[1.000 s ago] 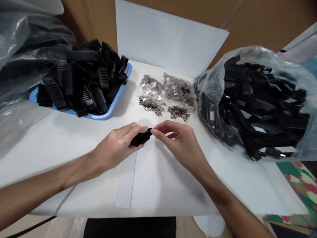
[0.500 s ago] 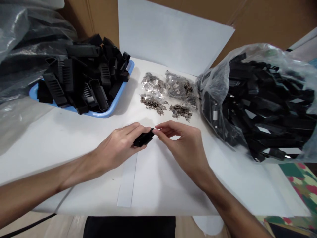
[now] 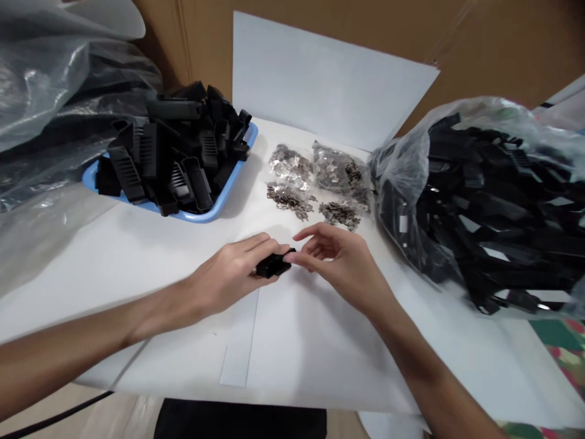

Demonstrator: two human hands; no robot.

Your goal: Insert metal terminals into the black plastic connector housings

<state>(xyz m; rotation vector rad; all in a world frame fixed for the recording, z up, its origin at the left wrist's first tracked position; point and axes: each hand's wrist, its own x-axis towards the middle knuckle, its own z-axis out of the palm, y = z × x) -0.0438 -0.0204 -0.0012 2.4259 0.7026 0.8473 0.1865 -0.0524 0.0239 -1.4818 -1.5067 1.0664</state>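
A small hollow black plastic housing (image 3: 273, 266) is held in my left hand (image 3: 237, 262), fingers wrapped round it above the white table. Its open end faces toward me and to the right. My right hand (image 3: 336, 259) is at the housing's right end, the thumb tip touching its edge. The index finger is raised apart from the thumb, and the other fingers are curled. I make out nothing between the right fingers. Behind the hands lie two loose piles of small metal clips, a left pile (image 3: 292, 200) and a right pile (image 3: 339, 214).
A blue tray (image 3: 214, 210) heaped with black plastic housings stands at left, beside a clear plastic bag (image 3: 41, 91). Two small bags of metal pieces, one left (image 3: 290, 164) and one right (image 3: 336, 167), lie behind the piles. A large bag of black parts (image 3: 498, 213) is at right.
My right index finger has lifted away from the thumb, which now presses on the housing's end. The whole view has shifted slightly; the left hand still grips the housing.
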